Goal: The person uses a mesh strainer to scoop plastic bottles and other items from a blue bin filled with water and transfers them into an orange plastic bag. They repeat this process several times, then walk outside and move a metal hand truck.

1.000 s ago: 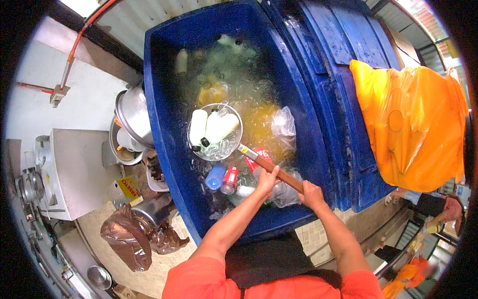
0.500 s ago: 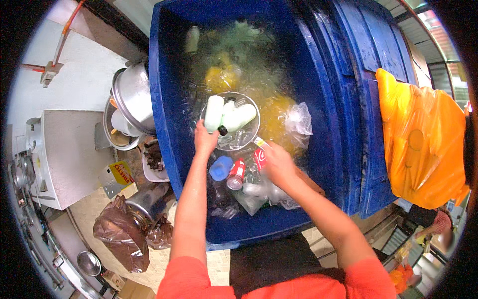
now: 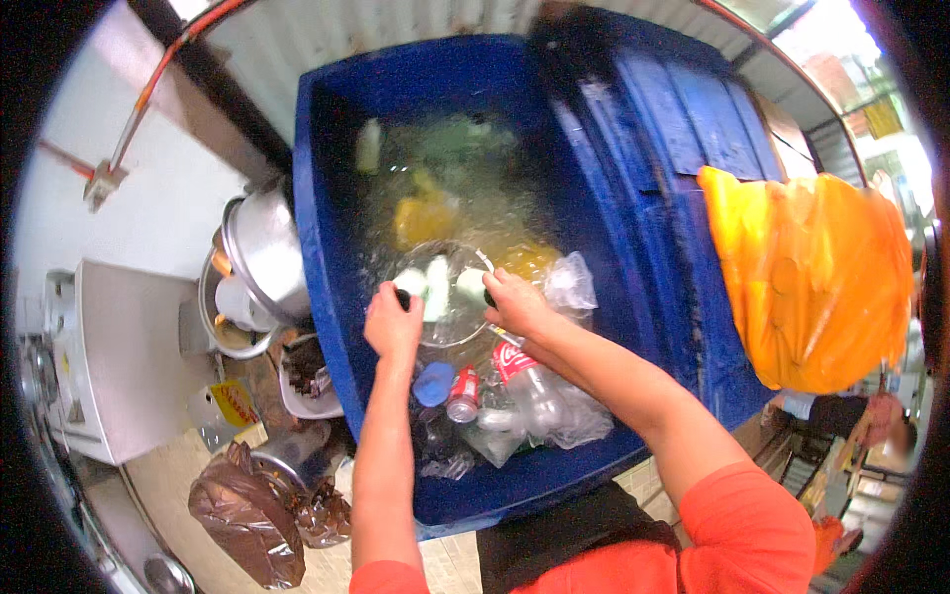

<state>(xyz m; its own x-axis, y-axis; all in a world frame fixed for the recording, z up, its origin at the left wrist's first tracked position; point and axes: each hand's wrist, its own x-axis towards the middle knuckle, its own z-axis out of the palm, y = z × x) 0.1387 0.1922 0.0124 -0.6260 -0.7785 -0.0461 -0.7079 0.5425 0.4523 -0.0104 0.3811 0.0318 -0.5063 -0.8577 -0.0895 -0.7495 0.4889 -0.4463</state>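
Observation:
Inside a deep blue tub of water lies a round strainer with a metal rim. Several pale bottles are in it; one pale bottle lies in the middle. My left hand is closed around the black-capped end of the left bottle. At the strainer's right side, my right hand grips the dark-capped end of another pale bottle. The strainer's handle passes under my right hand and is partly hidden. Nearer me float a red can, a blue plastic piece and a large clear bottle with a red label.
Clear plastic bags and yellow bundles sit in the water. The tub's blue lid is folded back on the right, with an orange plastic sheet over it. Large metal pots stand left; a brown bag lies below.
My right hand has left the strainer's handle and taken hold of a bottle. My left hand has moved to the left bottle's capped end. The view has shifted.

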